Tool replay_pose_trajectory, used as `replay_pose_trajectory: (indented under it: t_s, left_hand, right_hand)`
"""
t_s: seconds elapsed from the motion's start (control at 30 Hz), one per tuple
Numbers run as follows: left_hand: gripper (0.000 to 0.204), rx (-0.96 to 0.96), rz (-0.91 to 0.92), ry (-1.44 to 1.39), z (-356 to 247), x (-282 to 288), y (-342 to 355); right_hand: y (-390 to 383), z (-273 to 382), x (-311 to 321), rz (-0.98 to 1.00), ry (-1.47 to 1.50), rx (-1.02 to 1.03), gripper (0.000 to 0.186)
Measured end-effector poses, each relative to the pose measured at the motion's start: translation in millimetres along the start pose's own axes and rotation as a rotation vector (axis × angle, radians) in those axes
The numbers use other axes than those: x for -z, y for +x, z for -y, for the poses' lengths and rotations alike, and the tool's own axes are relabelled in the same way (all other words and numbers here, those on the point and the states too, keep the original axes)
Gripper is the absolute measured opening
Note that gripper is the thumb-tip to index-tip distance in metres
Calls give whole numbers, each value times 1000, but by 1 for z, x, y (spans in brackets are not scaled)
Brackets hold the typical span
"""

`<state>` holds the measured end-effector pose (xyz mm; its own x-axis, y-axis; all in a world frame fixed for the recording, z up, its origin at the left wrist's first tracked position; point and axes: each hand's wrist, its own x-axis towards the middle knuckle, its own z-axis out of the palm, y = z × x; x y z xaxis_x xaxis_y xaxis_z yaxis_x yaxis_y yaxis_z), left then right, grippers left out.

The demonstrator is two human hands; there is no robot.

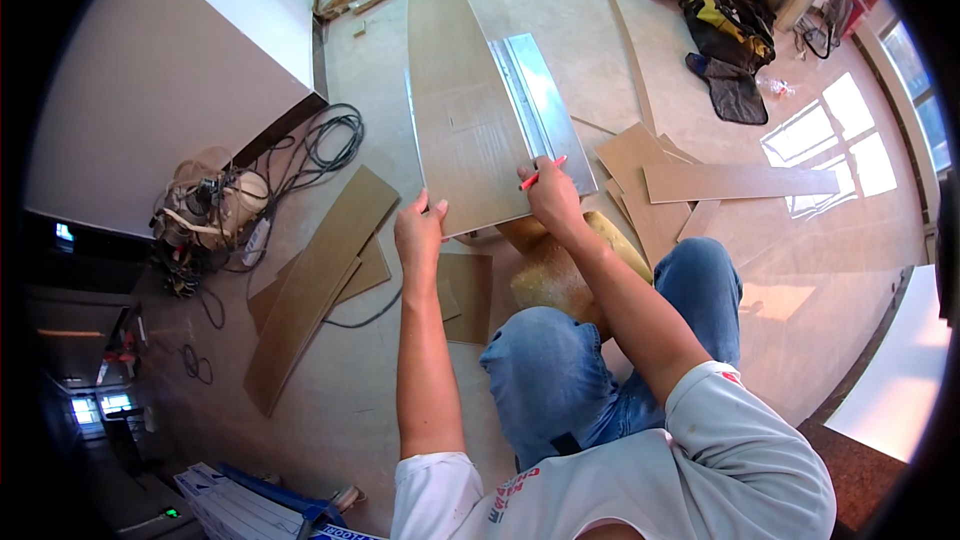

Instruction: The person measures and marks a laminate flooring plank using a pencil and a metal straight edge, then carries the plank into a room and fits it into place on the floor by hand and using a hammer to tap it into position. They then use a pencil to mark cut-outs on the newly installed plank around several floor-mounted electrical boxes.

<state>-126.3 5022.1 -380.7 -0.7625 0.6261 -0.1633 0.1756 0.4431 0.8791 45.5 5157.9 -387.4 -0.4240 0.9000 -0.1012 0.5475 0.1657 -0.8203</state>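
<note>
A long light-wood plank [460, 90] lies lengthwise in front of me on a silver metal work table [548, 90], whose shiny side strip shows along the plank's right. My left hand [419, 228] is closed on the plank's near left corner, thumb on top. My right hand [552, 198] grips a red pencil [542, 174] near the plank's near right corner and rests close to the metal strip. A short dark mark shows on the plank's face. Beneath the table's near edge is a dusty yellow object [560, 275], partly hidden by my right forearm and knee.
Loose planks [325, 290] lie on the floor at left, and more planks [650, 180] at right. A machine [215, 200] with a coiled black cable [335, 140] stands by the left wall. A black-and-yellow bag [728, 30] sits far right. Long boxes [235, 505] lie at lower left.
</note>
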Motion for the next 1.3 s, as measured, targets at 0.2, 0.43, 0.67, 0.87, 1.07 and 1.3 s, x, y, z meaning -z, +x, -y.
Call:
replay_pose_trajectory:
  t_s: [0.2, 0.43, 0.67, 0.87, 1.07, 1.3]
  left_hand:
    - [51, 7, -6, 0, -4, 1, -2]
    - [49, 79, 25, -18, -15, -6, -7]
    - [51, -46, -14, -13, 16, 0, 5]
    - [50, 2, -7, 86, 3, -4, -1]
    - [49, 31, -9, 18, 10, -3, 1]
    - [49, -7, -11, 11, 14, -5, 1]
  right_hand:
    - [3, -3, 0, 11, -27, 4, 40]
    - [9, -11, 2, 32, -151, -9, 38]
    - [2, 4, -2, 16, -137, 9, 21]
    - [4, 1, 3, 45, -154, -21, 19]
    - [5, -3, -1, 32, -117, 1, 29]
    - [6, -5, -3, 32, -155, -3, 32]
